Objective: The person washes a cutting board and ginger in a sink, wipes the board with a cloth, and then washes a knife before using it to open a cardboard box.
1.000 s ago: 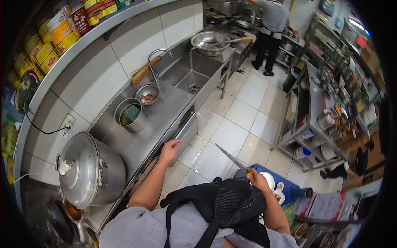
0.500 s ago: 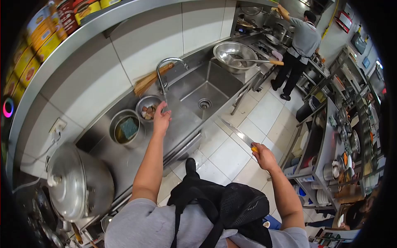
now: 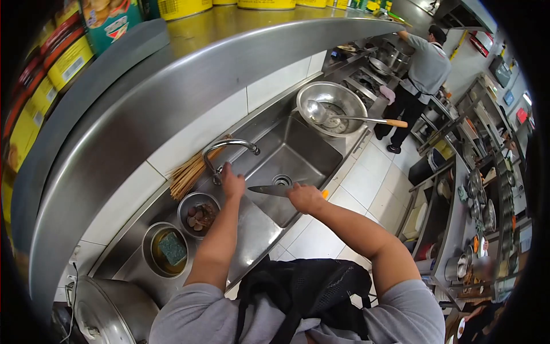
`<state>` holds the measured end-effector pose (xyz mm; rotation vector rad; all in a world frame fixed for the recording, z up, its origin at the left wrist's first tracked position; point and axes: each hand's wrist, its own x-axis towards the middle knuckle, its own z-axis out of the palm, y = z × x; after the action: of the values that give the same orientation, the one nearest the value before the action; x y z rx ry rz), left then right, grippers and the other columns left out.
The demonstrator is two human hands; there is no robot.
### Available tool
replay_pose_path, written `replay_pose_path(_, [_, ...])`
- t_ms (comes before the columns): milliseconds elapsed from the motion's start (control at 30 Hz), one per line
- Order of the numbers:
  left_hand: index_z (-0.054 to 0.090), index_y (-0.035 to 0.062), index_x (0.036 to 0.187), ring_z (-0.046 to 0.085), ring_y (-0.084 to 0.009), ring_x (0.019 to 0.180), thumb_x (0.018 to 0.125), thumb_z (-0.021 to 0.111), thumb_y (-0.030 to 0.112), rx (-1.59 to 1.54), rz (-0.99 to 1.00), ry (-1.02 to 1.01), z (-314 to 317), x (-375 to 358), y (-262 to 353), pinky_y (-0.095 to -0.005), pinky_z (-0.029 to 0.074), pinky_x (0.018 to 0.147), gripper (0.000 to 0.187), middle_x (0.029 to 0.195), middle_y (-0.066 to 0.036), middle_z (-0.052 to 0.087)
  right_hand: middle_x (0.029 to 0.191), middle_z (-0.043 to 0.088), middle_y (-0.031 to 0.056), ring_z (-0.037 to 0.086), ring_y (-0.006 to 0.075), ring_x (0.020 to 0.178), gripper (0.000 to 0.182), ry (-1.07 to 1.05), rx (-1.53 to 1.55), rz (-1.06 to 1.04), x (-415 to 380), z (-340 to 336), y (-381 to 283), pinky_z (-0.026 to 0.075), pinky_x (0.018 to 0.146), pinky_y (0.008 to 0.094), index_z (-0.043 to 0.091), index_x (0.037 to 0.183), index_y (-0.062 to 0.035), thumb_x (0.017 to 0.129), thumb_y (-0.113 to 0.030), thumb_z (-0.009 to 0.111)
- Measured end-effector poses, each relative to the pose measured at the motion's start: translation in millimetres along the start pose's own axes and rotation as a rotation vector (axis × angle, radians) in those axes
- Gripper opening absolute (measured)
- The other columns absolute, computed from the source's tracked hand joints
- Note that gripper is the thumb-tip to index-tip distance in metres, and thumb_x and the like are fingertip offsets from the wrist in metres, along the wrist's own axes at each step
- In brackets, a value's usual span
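Note:
With fingers curled, my left hand (image 3: pixel 232 184) is at the base of the chrome faucet (image 3: pixel 245 143), on its handle, which the fingers mostly cover. My right hand (image 3: pixel 306 198) grips a kitchen knife (image 3: pixel 269 190) with a yellow-orange handle. Its blade points left over the near side of the steel sink (image 3: pixel 306 150), under the spout's side. Beside my left forearm stands a metal bowl (image 3: pixel 184 202) holding brownish pieces. A second metal pot (image 3: pixel 146 252) contains yellowish liquid and a green scouring pad (image 3: pixel 173 248).
A large steel bowl (image 3: pixel 356 103) with a ladle (image 3: pixel 366 119) sits beyond the sink. Wooden sticks (image 3: pixel 186 176) lie behind the faucet. A steel shelf (image 3: pixel 189 80) with cans overhangs the left. A big lidded pot (image 3: pixel 114 304) stands lower left. A co-worker (image 3: pixel 427 66) stands at the stove.
My right hand has brought the knife from over the floor leftward to the sink. My left hand has gone from open beside the bowl to the faucet. My view has moved closer to the shelf.

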<state>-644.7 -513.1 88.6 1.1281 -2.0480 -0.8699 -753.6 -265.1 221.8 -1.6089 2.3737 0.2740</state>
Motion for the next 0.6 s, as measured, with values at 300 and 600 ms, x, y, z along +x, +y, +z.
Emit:
replay_pose_path(300, [0.054, 0.0019, 0.130, 0.048, -0.0357, 0.127, 0.080, 0.058, 0.003, -0.038, 0.213, -0.145, -13.1, -36.4, 53.1, -0.0425, 0.040, 0.106, 0.050, 0.139, -0.018, 0.052, 0.109, 0.069, 0.0159, 0.068, 0.0323, 0.103, 0.022, -0.010, -0.020, -0.164, 131.6, -19.5, 2.7, 0.057, 0.083, 0.0429, 0.070, 0.104, -0.0065, 0.086, -0.015, 0.060])
replay_pose_path(600, [0.041, 0.0089, 0.141, 0.044, -0.0324, 0.132, 0.078, 0.061, 0.007, 0.221, 0.266, -0.251, 74.9, -40.6, 83.4, -0.0598, 0.031, 0.109, 0.066, 0.148, -0.013, 0.042, 0.100, 0.070, 0.0194, 0.066, 0.0371, 0.102, 0.036, -0.038, 0.170, -0.145, 122.6, -55.7, 46.7, 0.054, 0.088, 0.0457, 0.068, 0.102, -0.0019, 0.080, -0.031, 0.073])
